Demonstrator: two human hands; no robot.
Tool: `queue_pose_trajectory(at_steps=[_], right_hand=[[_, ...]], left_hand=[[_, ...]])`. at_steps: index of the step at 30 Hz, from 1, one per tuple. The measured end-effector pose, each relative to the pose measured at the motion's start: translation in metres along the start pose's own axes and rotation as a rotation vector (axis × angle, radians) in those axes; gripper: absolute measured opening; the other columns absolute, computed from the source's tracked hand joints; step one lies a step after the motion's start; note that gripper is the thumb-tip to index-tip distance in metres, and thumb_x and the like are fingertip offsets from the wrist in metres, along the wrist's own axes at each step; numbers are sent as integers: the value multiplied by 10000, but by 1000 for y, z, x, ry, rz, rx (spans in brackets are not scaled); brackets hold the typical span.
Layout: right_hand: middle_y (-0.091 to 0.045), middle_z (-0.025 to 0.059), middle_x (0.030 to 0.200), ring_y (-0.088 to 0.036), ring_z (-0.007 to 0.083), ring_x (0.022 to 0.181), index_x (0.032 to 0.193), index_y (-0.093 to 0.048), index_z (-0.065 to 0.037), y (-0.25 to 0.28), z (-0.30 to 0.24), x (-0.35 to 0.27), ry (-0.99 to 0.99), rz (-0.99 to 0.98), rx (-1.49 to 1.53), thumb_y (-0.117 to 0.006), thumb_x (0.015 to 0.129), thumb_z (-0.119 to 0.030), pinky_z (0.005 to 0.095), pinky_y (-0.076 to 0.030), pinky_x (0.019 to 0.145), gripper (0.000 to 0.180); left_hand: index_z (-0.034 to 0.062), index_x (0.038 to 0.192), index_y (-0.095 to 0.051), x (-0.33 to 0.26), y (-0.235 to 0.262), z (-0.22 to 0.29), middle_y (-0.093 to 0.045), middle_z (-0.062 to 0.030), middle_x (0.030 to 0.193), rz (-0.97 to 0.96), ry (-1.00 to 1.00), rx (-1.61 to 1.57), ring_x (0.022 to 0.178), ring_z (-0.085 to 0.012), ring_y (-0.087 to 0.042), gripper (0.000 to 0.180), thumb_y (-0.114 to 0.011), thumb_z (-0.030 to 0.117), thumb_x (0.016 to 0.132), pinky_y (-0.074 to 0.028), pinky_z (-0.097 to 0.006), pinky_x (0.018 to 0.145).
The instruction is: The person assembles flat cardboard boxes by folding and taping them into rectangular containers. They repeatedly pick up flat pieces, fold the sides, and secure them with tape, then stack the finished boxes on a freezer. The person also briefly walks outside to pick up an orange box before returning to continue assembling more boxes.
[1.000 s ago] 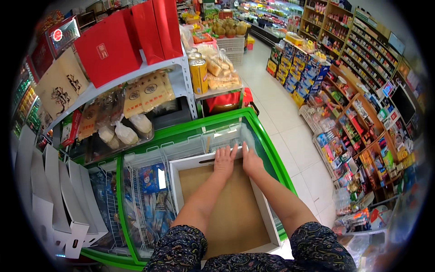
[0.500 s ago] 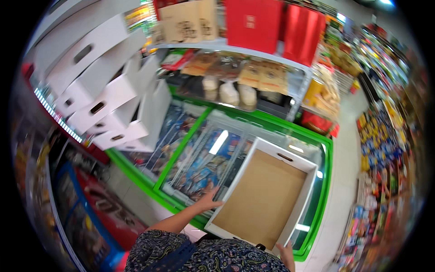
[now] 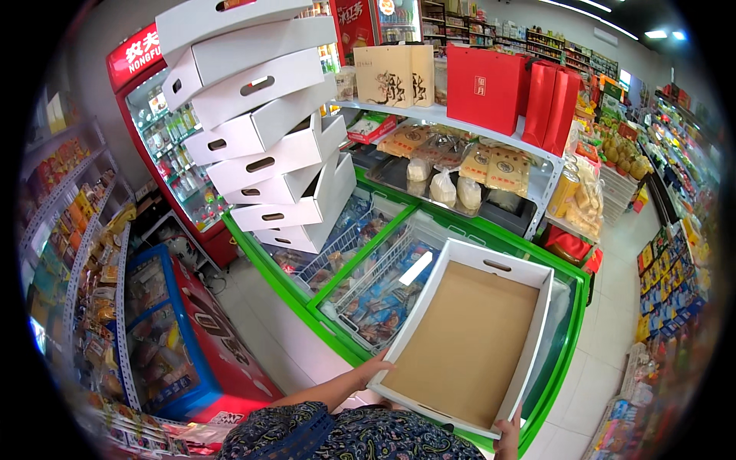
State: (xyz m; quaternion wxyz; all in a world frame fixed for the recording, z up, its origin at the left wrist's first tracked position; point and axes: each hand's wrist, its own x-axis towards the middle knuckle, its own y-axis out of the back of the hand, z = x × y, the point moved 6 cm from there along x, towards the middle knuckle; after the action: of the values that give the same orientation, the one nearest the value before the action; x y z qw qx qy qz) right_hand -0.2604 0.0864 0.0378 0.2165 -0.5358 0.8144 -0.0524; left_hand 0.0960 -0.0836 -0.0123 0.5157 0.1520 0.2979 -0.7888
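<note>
A shallow white cardboard tray point(image 3: 537, 322) with a brown inside lies on the glass lid of a green chest freezer point(image 3: 337, 299). My left hand point(image 3: 373, 368) grips its near left corner. My right hand point(image 3: 506, 437) holds the tray's near right edge at the bottom of the view, only partly seen. The tray is empty and has a slot handle in its far wall.
A leaning stack of white trays point(image 3: 268, 130) stands on the freezer's left end. Behind it is a shelf point(image 3: 468, 130) with red gift bags and packed food. A red drinks fridge point(image 3: 165, 146) and a blue freezer point(image 3: 165, 330) stand left. Store shelves line the right aisle.
My hands have shifted from the tray's far wall to its near corners. My view has swung left, bringing the stacked trays and the red fridge into sight.
</note>
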Motion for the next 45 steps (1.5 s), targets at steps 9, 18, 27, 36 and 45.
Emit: queue_pose_trajectory(at_steps=[9, 18, 27, 36, 45], right_hand=[[-592, 0, 804, -526, 95, 636, 1269, -550, -85, 17, 36, -18, -163, 228, -227, -654, 802, -329, 242, -346, 486, 537], [-534, 58, 1146, -521, 168, 973, 1414, -427, -159, 10, -73, -37, 157, 410, -164, -652, 754, -224, 304, -426, 793, 701], [-453, 66, 1321, -422, 190, 1174, 1469, -365, -132, -95, -87, 13, 326, 226, 11, -630, 672, -157, 319, -343, 953, 841], [-372, 73, 1497, -322, 212, 1375, 1524, -304, -106, -217, -9, 4, 126, 41, 36, -608, 589, -89, 333, -260, 1114, 983], [-439, 119, 1445, -444, 211, 1267, 1534, -286, -126, -197, 70, -51, 26, 309, 143, -574, 714, -33, 281, -377, 1022, 873]], left_hand=[[187, 1568, -115, -55, 0, 61, -282, -102, 1549, -151, -215, 55, 1395, -246, -318, 962, -665, 199, 779, -267, -380, 1130], [119, 1567, -31, -97, -85, 198, -80, -128, 1606, -660, -707, 201, 1466, -237, -139, 1130, -744, 441, 752, -148, -381, 1171], [104, 1563, -44, -118, 21, 253, -95, -96, 1612, -495, -849, 264, 1468, -215, -132, 1100, -750, 276, 739, -151, -395, 1175], [28, 1461, -315, -82, 159, 162, -488, -168, 1339, -158, -473, -264, 1227, -307, -505, 834, -618, 256, 717, -413, -407, 1026], [73, 1375, -459, -10, 232, 43, -596, -186, 1103, 84, 213, -292, 1009, -345, -593, 598, -599, 298, 838, -428, -435, 994]])
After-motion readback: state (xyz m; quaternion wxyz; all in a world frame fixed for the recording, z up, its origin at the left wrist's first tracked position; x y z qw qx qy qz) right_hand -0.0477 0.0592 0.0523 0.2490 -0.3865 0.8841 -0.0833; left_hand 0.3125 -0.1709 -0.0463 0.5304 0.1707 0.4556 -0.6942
